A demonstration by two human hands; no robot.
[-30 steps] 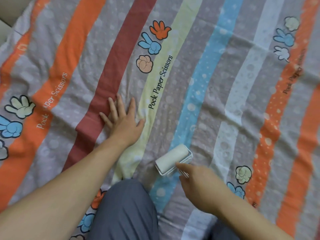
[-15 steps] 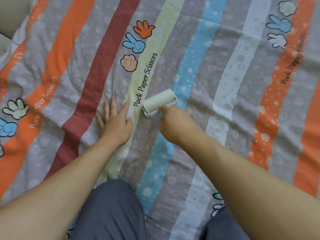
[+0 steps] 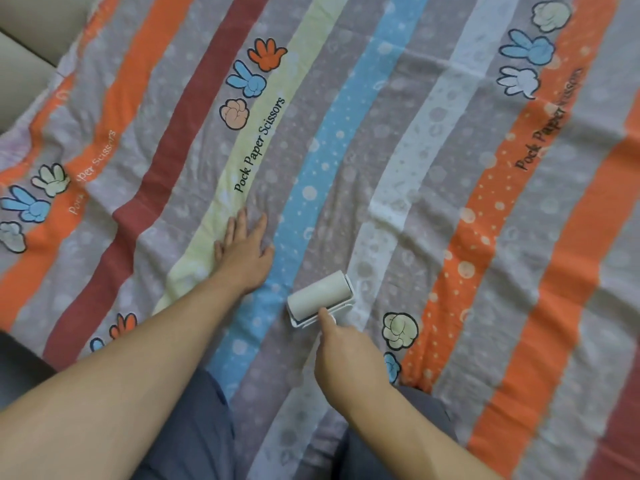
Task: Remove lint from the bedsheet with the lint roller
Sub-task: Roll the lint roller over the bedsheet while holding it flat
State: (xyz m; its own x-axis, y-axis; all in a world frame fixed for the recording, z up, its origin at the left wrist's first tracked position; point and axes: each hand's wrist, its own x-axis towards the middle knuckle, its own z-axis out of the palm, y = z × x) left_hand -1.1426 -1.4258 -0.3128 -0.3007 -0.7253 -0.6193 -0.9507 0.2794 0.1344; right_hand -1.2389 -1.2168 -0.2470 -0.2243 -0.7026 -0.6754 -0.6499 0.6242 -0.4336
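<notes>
The lint roller (image 3: 320,297) rests its white drum on the bedsheet (image 3: 363,133), on a grey band between the blue stripe (image 3: 308,188) and the white stripe (image 3: 412,161), close in front of the person's knees. The right hand (image 3: 349,355) grips it from behind. Its index finger lies straight along the top and touches the roller's white frame, while the other fingers curl under round the handle, which the hand mostly hides. The right forearm reaches in from the lower right. Just left of the roller and apart from it, the left hand (image 3: 244,252) lies palm-down on the sheet, across the pale yellow-green stripe (image 3: 190,271) and the grey beside it. Its fingers are straight and slightly fanned, the thumb out toward the blue stripe, and the forearm stretches in from the lower left. Grey-blue trousers (image 3: 194,438) cover the knees. A "Pock Paper Scissors" print (image 3: 259,145) sits farther up the sheet.
</notes>
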